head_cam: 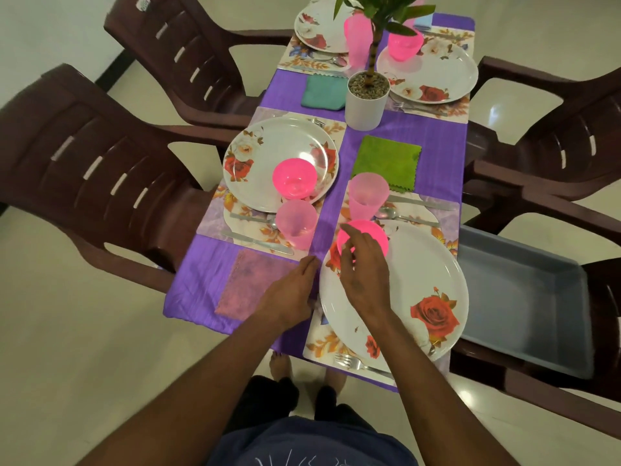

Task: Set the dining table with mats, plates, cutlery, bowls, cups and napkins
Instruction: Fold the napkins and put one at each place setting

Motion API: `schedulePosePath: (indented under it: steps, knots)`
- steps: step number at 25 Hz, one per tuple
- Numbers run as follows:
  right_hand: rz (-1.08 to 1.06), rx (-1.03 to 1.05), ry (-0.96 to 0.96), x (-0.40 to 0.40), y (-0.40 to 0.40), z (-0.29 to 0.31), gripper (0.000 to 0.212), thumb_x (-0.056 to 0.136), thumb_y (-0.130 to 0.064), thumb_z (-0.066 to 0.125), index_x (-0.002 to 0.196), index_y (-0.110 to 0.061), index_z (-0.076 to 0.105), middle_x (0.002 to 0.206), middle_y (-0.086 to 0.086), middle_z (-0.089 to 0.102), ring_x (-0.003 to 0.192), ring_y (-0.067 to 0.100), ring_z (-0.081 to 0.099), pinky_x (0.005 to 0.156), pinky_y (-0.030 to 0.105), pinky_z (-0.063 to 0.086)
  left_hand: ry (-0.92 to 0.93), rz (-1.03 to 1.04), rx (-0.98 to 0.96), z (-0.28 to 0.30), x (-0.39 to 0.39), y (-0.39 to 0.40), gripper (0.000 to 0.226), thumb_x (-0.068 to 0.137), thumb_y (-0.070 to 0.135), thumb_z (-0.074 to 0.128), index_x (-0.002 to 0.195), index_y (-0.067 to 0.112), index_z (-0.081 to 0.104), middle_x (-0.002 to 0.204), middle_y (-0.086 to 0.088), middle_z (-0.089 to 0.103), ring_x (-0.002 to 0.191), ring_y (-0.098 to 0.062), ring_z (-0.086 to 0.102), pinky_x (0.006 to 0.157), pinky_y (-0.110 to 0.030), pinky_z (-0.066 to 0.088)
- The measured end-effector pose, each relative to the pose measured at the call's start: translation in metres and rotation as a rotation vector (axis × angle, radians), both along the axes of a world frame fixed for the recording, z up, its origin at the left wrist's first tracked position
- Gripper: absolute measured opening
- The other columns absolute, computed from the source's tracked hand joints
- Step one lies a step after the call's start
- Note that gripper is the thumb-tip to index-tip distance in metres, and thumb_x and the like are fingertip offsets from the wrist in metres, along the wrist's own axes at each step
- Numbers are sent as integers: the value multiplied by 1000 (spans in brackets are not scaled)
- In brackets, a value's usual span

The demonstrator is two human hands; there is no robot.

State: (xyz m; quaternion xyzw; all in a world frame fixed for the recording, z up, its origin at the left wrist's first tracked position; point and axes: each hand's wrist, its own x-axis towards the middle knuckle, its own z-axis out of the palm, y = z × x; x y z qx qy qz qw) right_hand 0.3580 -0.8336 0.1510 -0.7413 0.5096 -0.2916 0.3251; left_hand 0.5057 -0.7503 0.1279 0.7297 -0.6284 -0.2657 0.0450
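A pink bowl (371, 232) sits on the far left part of the nearest floral plate (406, 284), which lies on a floral mat (321, 344). My right hand (363, 267) is over the bowl, its fingers curled round the near rim. My left hand (290, 292) lies with straight fingers on the purple cloth, touching the plate's left edge. A fork (359, 363) lies near the plate's front. Behind the bowl stand a pink cup (368, 193), a spoon (396, 215) and a knife (425, 202). A green napkin (386, 159) lies further back.
Across the table another plate (268, 146) carries a pink bowl (294, 178), with a cup (297, 223) and a pink napkin (248, 284) beside it. Two more settings lie beyond a white plant pot (366, 102). A grey tub (521, 297) sits on the right chair. Brown chairs (100, 169) surround the table.
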Motion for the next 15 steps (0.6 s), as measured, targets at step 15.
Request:
schedulePosePath:
  steps: [15]
  knots:
    - [21, 75, 540, 94, 11, 19, 21, 99, -31, 53, 114, -21, 64, 100, 1, 70, 93, 25, 66, 65, 31, 48, -85, -65, -195, -50, 201, -25, 65, 102, 43, 28, 148, 0, 46, 152, -19, 47, 139, -37, 48, 115, -49, 40]
